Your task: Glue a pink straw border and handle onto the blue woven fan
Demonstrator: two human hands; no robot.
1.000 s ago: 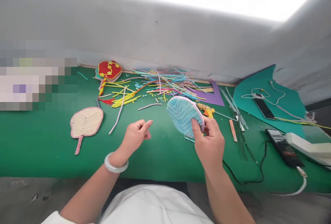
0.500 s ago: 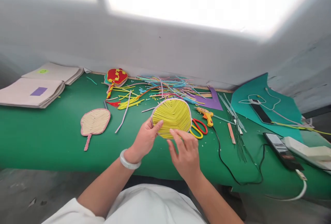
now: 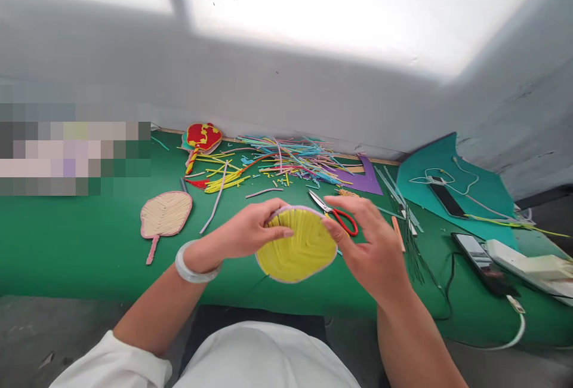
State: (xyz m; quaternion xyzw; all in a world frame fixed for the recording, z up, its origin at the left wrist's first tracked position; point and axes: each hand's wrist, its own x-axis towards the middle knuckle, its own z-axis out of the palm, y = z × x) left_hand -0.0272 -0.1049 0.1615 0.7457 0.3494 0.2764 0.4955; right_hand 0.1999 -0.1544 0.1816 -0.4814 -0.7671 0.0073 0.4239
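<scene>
My left hand (image 3: 249,234) grips the upper left edge of a round yellow woven fan piece (image 3: 298,248) with a pale lilac rim, fingers curled over its top. My right hand (image 3: 371,243) touches the piece's right edge with thumb and forefinger, the other fingers spread. The piece is held just above the near edge of the green table (image 3: 80,245). A white bangle (image 3: 190,265) sits on my left wrist.
Red-handled scissors (image 3: 338,216) lie just behind my right hand. A heap of coloured strips (image 3: 277,164), a red-and-yellow fan (image 3: 202,136) and a cream fan with pink rim (image 3: 165,215) lie on the table. To the right are teal sheet (image 3: 452,182), phones (image 3: 477,251), cables and a white power strip (image 3: 532,262).
A second ago my right hand alone held the piece blue side up. It has been turned yellow side up, both hands hold it, and it has come nearer to me.
</scene>
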